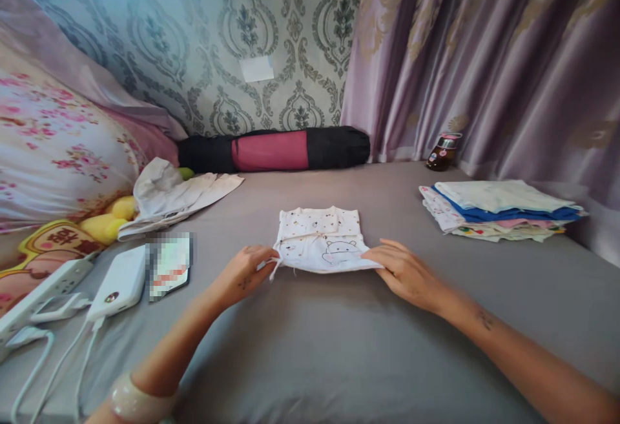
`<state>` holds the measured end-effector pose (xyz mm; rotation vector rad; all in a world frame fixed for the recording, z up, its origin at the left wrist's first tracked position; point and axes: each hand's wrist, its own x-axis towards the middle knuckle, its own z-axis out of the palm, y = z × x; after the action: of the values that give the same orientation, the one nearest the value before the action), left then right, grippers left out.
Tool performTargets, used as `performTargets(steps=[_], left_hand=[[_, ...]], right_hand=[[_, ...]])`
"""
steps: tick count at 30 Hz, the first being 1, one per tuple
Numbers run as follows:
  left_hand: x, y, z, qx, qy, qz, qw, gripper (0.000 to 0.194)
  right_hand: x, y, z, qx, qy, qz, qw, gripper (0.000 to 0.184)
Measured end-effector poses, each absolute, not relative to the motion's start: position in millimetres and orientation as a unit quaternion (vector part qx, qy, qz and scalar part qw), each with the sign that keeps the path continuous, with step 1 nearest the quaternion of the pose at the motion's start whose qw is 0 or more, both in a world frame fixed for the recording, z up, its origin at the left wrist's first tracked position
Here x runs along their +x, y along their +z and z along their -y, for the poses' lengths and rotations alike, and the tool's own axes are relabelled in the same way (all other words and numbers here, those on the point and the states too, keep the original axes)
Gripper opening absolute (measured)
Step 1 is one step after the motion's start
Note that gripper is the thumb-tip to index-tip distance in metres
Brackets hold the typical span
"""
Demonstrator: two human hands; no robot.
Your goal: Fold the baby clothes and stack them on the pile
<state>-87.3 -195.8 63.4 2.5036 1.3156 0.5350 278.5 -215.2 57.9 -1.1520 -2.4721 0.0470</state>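
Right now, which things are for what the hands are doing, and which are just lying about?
In the job:
printed white cloth
left hand and right hand, holding its near corners
probably the stack of folded cloths

Seemingly just lying about:
bottle
black-and-red roll
pale hat
power strip
yellow plush

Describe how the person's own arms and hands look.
The left arm is bare as far as it shows, with a broad, pale, rounded bangle and a small dark marking by the wrist. The right arm, also bare, has a small dark marking above the wrist. Left hand and right hand are ungloved.
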Motion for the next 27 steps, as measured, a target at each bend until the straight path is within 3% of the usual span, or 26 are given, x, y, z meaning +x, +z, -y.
performTargets(steps=[6,17,27], left_hand=[[-56.8,47.1,164.5,0.766,0.266,-0.582,0.057,0.024],[-28.1,39.2,101.2,0.724,0.207,-0.658,0.0,0.023],[-29.5,18.9,75.2,0.719,0.197,-0.667,-0.005,0.017]], right_hand=[[252.2,49.3,175.9,-0.577,-0.026,0.779,0.243,0.034],[232.1,45.5,109.0,-0.638,-0.119,0.755,0.092,0.03],[234.5,40.2,88.9,-0.703,-0.016,0.704,0.098,0.03]])
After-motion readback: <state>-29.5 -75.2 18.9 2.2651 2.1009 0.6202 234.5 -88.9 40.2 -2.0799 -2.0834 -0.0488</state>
